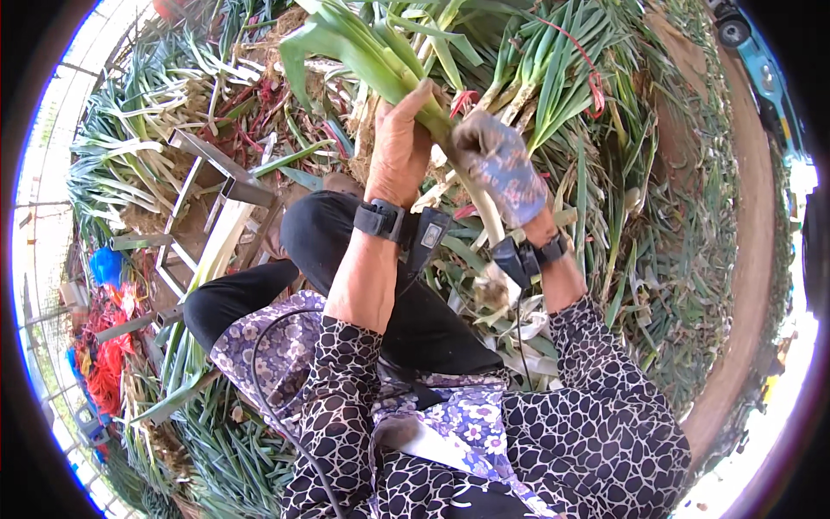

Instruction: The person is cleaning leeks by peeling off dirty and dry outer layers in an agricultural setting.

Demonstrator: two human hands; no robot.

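A long leek slants across in front of me, its broad green leaves up at the top and its pale stalk running down toward my right wrist. My bare left hand is closed around the leek just below the leaves. Against the stalk, a little lower, my right hand wears a patterned glove; its fingers are curled in at the leek's side, and what lies inside them is partly hidden. A whitish root end shows below my right wrist.
A metal frame stands left of my knees. Heaped leeks lie on the left, and tied leek bundles lie ahead. Red string and a blue object are at far left. A teal vehicle stands beyond the dirt path.
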